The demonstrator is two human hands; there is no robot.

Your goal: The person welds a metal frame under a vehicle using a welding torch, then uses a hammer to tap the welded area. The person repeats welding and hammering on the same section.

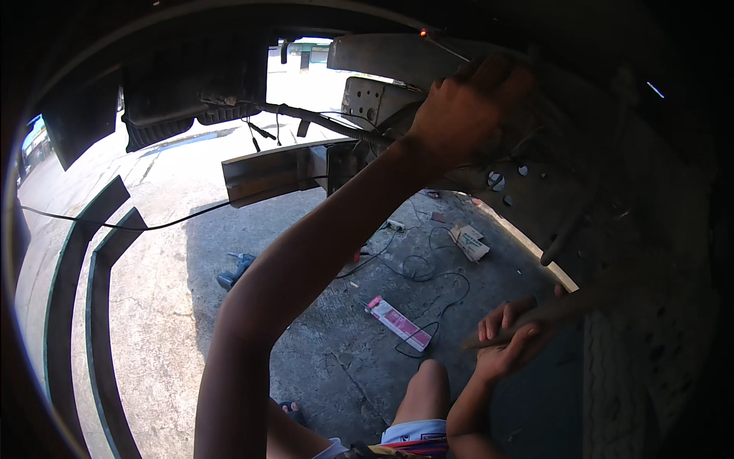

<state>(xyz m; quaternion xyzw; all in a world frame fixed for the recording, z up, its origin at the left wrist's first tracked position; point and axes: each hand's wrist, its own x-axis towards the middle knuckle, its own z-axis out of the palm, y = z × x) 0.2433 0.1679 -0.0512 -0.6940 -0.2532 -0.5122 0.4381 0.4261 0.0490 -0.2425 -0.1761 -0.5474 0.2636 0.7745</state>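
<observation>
My left hand (468, 111) is raised at the top, its arm crossing the view from the lower left. Its fingers curl closed against the dark underside of a vehicle; what they grip is lost in shadow. Near it are a metal bracket with holes (365, 99) and a dark sheathed cable (306, 115). Lower right, my right hand (508, 336) is closed round a long brown wooden-looking handle (550, 310). One end of the handle sticks out past my fingers to the left; the other runs into the dark at the right.
On the concrete lie a pink-and-white box (399, 323), a torn carton (469, 242), a blue power tool (235, 269) and looped black cords (417, 266). Two bent metal strips (67, 291) stand at the left. A metal beam (271, 177) juts out below the cable. A tyre (608, 382) is at the right.
</observation>
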